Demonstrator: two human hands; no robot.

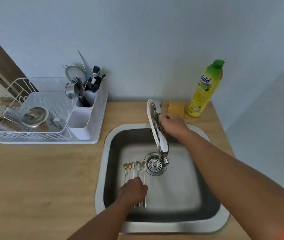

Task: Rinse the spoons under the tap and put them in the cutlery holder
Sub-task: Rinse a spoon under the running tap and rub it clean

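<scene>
- Spoons (136,168), five slim metal ones, two gold-bowled, lie side by side on the steel sink (186,220) floor beside the drain; handles point toward the person
- left hand (132,191) curls over those handles, nearer; grasp unclear
- right hand (172,125) closes on the chrome tap (158,134) lever

Spoons (136,168) lie side by side in the sink (155,222), just left of the drain (155,164); the cutlery holder (84,110) stands on the surface (33,179), left of the sink.
</scene>
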